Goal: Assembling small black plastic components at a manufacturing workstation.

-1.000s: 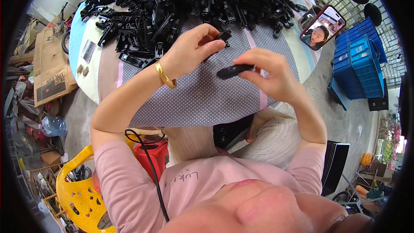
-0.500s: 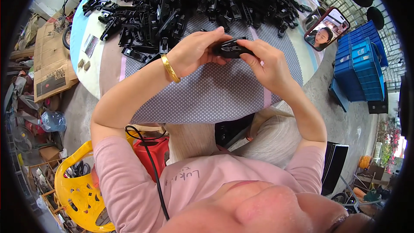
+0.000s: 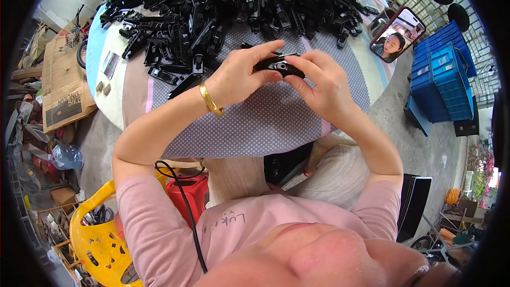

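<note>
Above the near part of the table, both hands are closed around a small, elongated, glossy black plastic piece (image 3: 279,67). My left hand (image 3: 238,74) has its left end between thumb and fingers, a gold bangle at the wrist. At the other end, my right hand (image 3: 325,81) pinches the piece between thumb and fingertips. The fingers hide parts of it, and its exact kind cannot be made out. Just beyond my hands lies a big heap of similar black plastic parts (image 3: 204,26), some reaching close to my left forearm.
A patterned cloth covers the round table (image 3: 223,133). At its right edge a phone (image 3: 401,34) leans against a dark container. Blue crates (image 3: 443,82) stand on the floor to the right. To the left are cardboard (image 3: 66,82), a water jug (image 3: 68,157) and a yellow chair (image 3: 98,239).
The black piece has turned slightly in my hands, its right end now lower. My left thumb has come round onto its near side, and the right fingers have shifted their grip.
</note>
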`<state>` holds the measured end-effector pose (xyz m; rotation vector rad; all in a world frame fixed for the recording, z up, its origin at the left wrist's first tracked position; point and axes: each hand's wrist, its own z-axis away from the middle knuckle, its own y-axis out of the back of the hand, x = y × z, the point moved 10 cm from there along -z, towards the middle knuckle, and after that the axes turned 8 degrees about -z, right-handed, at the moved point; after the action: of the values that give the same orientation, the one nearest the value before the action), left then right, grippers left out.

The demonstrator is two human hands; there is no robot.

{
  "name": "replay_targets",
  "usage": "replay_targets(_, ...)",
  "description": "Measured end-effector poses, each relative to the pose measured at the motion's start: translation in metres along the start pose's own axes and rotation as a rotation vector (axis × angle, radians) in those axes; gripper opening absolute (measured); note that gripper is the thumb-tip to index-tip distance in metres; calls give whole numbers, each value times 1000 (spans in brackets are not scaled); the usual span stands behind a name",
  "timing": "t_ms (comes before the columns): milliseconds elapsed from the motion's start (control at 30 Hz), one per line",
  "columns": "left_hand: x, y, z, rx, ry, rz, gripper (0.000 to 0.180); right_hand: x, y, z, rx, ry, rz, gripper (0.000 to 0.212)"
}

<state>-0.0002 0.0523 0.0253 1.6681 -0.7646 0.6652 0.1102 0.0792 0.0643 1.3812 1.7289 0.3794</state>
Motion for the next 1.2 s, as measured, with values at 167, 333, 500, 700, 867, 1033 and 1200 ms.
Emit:
replay_targets(167,22,3,4,20,-109,-39,68,7,11,-4,34,-15,-34,56)
replay_targets(333,12,0,1,-22,-21,-68,58,25,-8,1,-133,-164,-134,50)
replay_targets(500,21,0,0,-20,-81,-173,39,17,-7,-1,-125,-110,-113,46)
replay_targets(700,36,3,3,70,-255,-289,35,10,-3,1,-86,-68,-50,38)
replay_targets(867,37,2,7,98,-324,-297,33,10,-4,9,-48,-28,3,33)
replay_targets(1033,33,-7,5,4,-277,-217,40,21,-7,13,-166,-191,-202,32)
replay_targets(1200,45,-25,13,-77,-400,-281,46,18,-8,19,-273,-173,-216,35)
